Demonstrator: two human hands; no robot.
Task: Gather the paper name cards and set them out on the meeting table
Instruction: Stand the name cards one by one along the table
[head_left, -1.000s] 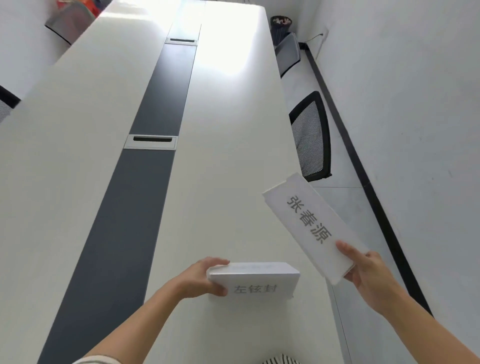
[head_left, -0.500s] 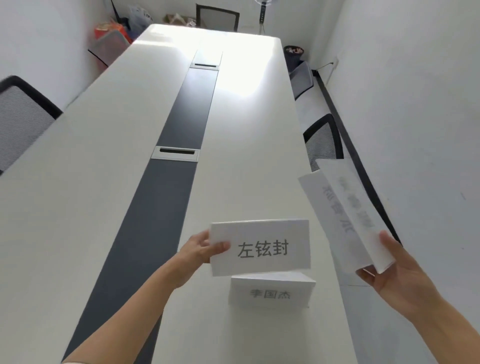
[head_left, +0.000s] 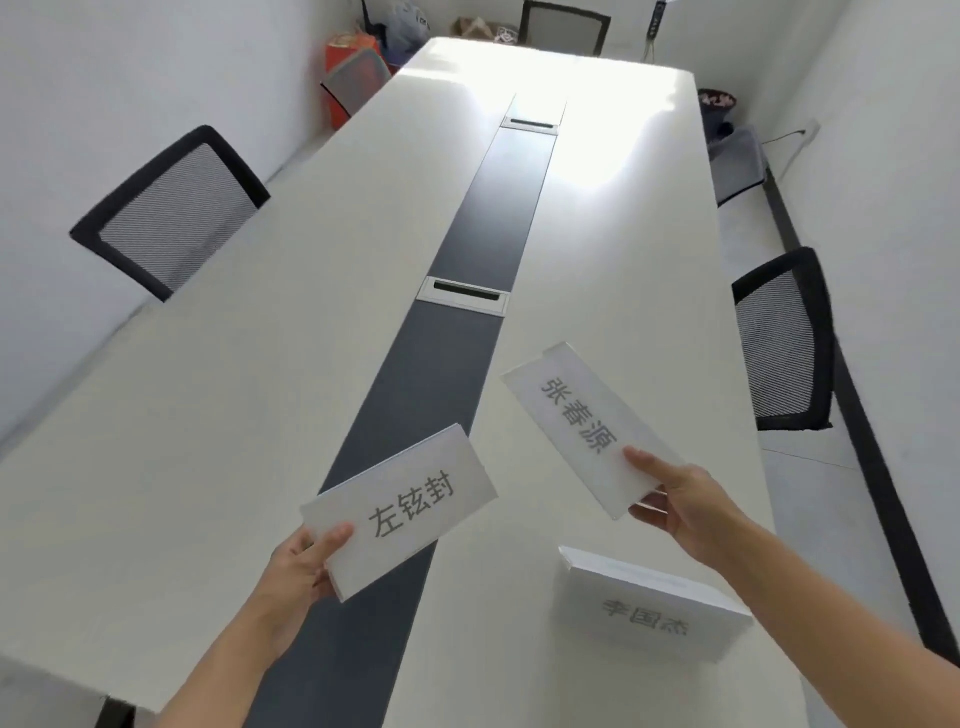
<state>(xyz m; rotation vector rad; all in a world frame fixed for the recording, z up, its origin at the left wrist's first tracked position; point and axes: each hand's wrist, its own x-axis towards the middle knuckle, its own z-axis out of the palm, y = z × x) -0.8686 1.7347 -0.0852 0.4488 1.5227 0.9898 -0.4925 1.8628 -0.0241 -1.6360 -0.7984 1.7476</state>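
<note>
One white folded paper name card (head_left: 652, 605) stands placed near the right edge of the long white bench (head_left: 260, 364), at its near end; two more remain in hand, clear of the surface; the left hand (head_left: 298, 571) pinches a white flat card (head_left: 400, 512) by its corner over the dark centre strip (head_left: 467, 291); the right hand (head_left: 685, 501) pinches another white card (head_left: 584, 423). Judgement: early stage; the other seats, by the black mesh chairs (head_left: 171, 208), carry no cards.

Single head cam, wide-angle, at the near end of the meeting table (head_left: 260, 364), looking forward and down along its length to the far wall. Forearms enter from the bottom edge, close to lens. No second view, no overlap.
</note>
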